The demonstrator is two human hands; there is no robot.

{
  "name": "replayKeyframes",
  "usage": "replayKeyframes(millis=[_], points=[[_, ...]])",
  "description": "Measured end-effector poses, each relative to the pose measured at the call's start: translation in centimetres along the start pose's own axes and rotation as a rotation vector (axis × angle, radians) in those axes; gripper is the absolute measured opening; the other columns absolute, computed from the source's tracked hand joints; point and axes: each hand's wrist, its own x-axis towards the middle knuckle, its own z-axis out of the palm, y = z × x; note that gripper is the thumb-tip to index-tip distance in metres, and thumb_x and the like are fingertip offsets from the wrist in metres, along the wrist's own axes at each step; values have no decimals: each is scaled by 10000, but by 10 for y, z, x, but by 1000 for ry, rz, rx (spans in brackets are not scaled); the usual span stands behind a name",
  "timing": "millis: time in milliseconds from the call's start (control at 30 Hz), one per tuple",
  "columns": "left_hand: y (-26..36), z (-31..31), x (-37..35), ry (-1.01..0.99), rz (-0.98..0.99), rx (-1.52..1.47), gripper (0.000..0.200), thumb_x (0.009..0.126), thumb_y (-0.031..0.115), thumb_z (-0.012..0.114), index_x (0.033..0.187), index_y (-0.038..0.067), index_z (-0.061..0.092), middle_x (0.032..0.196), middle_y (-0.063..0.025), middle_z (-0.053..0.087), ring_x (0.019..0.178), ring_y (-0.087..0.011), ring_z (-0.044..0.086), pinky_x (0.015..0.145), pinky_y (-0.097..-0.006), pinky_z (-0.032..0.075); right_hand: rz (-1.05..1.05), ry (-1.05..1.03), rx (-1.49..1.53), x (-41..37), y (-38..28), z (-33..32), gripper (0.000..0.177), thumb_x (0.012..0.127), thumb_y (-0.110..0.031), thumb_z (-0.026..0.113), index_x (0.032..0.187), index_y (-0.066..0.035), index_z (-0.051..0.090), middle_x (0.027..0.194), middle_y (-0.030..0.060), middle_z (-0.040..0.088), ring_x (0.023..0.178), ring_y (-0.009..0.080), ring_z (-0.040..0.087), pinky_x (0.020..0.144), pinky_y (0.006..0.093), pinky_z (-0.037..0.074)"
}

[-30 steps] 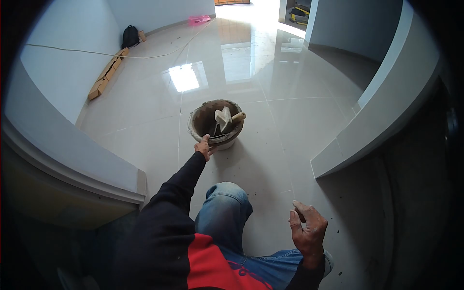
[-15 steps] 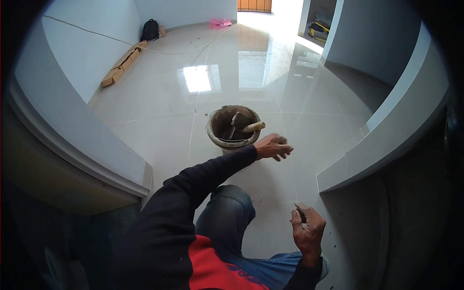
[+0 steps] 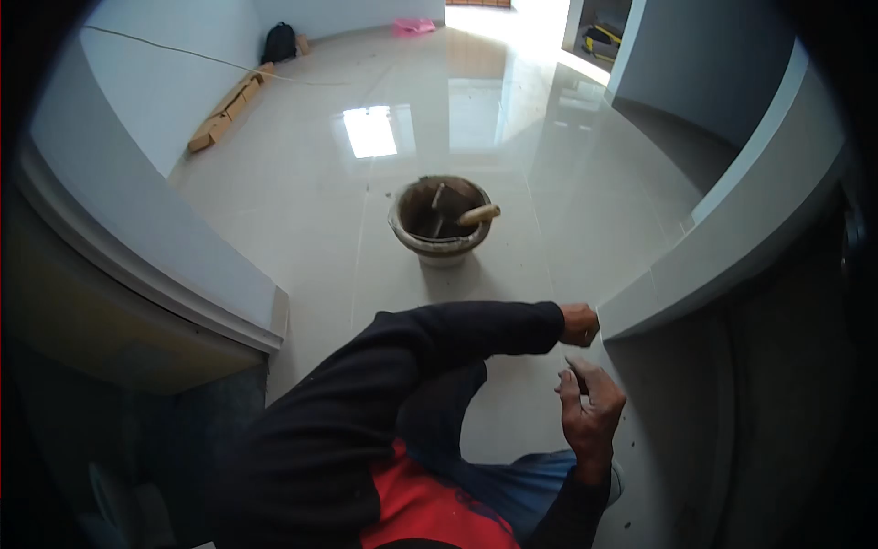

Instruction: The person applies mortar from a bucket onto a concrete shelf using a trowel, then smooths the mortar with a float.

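My left hand [image 3: 580, 326], at the end of a black sleeve, reaches across to the right with its fingers curled in. It is beside the front corner of the low wall end [image 3: 640, 302]. Just below it is my right hand [image 3: 594, 412], raised with thumb and fingers bent together. Grey residue coats those fingertips, and I cannot tell whether they pinch something small. Ahead on the floor stands a mortar-stained bucket [image 3: 439, 245], apart from both hands. A trowel rests inside it, its wooden handle [image 3: 478, 215] leaning over the right rim.
Glossy tiles [image 3: 320, 220] cover the floor. Wall ends flank me left [image 3: 165, 229] and right. Further off are a long cardboard box [image 3: 229, 108], a black backpack [image 3: 280, 42], a pink plastic bag [image 3: 414, 27] and a cable [image 3: 183, 48] across the left side.
My left hand has swung right and back from beside the bucket to just above my right hand, its fingers now curled. My right hand has risen slightly. The view has tilted a little downward.
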Motion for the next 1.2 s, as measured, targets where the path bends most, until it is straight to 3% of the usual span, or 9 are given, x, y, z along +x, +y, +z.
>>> replayKeyframes(millis=[233,467,533,600,667,967,1067,1133,1200], points=[[31,-34,-8,108,-231,-155,292,762,247,639,755,-45,627,706,-229,619,692,-381,621,646,-412,492,10,102,-27,-4,6,-5,164,827,-47,616,979,7,651,674,125,618,592,219,643,597,332,507],[9,-23,-19,128,-126,36,258,780,227,609,754,-28,629,681,-201,622,648,-355,614,625,-402,489,-27,153,49,-3,9,0,134,846,-73,620,950,6,648,652,106,619,576,190,642,562,314,495],[9,-25,-25,257,-160,-199,200,780,189,586,748,-4,624,662,-166,632,642,-316,627,623,-393,493,-20,172,93,-4,7,1,106,852,-81,621,907,6,641,649,102,618,574,179,637,554,311,488],[2,-25,-22,220,-157,-232,184,779,177,578,744,1,619,653,-153,633,636,-305,630,621,-391,494,145,159,217,-8,7,-4,109,863,-96,622,815,-3,594,613,81,587,534,141,586,530,302,460],[0,-27,-19,184,-146,-269,169,779,164,571,739,5,614,644,-141,635,630,-293,634,619,-388,495,100,207,129,-9,15,-7,126,870,-94,610,790,-6,568,588,71,552,520,128,552,524,293,448],[11,-40,-22,226,-155,-38,319,845,233,569,683,-40,538,614,-173,568,588,-329,587,579,-406,458,41,579,232,9,7,3,55,912,-50,469,891,-10,501,741,64,505,591,130,497,602,289,447],[7,-39,-22,204,60,203,323,856,234,551,680,-37,550,631,-182,576,606,-351,592,582,-417,458,-24,591,176,7,19,-1,77,925,-61,442,905,-13,500,770,69,513,595,130,501,635,283,457],[16,-45,-23,183,-226,-32,268,823,222,558,734,-27,595,706,-190,624,679,-348,625,623,-422,480,-17,581,165,2,24,-5,96,931,-69,432,902,-13,504,765,68,511,585,130,501,649,278,463],[15,-42,-20,208,-212,-74,256,831,211,562,748,-29,591,709,-192,612,668,-338,616,619,-416,473,92,475,406,-4,30,-7,121,947,-84,425,899,-11,509,755,59,498,561,106,490,635,264,463]])
